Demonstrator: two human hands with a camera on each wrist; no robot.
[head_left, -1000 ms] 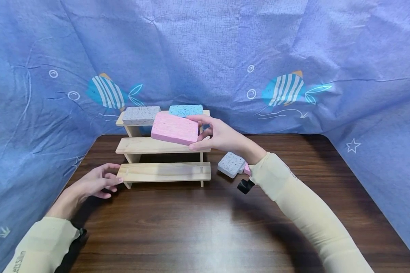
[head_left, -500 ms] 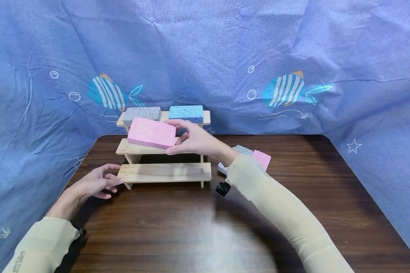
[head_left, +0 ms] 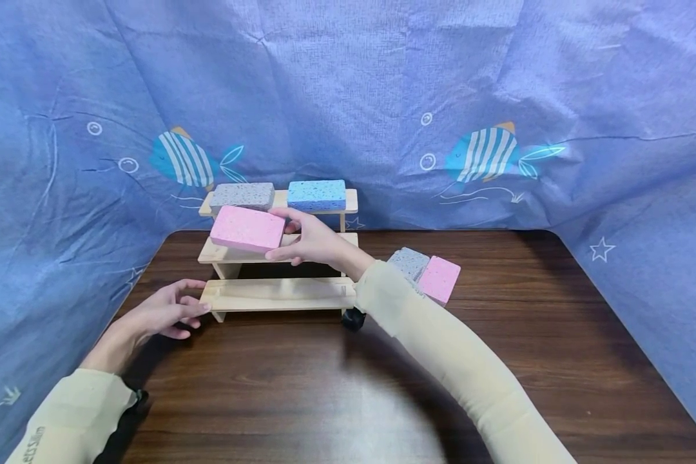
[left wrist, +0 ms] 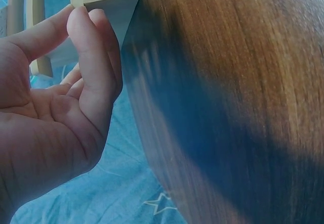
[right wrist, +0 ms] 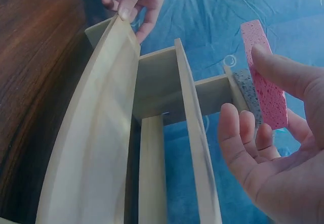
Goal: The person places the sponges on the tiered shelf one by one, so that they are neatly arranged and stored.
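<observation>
A pink sponge (head_left: 247,228) is held by its right end between the thumb and fingers of my right hand (head_left: 319,241). The sponge hangs tilted above the left part of the middle shelf (head_left: 325,248), apart from the wood in the right wrist view. The three-tier wooden rack (head_left: 278,295) stands on the table. With thumb and fingertips, my left hand (head_left: 165,308) pinches the left end of its lowest shelf. On the top tier lie a grey sponge (head_left: 243,194) at the left and a blue sponge (head_left: 316,195) at the right.
Right of the rack, another grey sponge (head_left: 408,261) and another pink sponge (head_left: 439,278) lie on the dark wooden table (head_left: 528,322), partly behind the right sleeve. A blue fish-print cloth (head_left: 348,96) hangs behind and at both sides.
My right hand has carried the pink sponge left and slightly down, from in front of the blue sponge to over the middle shelf's left part. My left hand stays put.
</observation>
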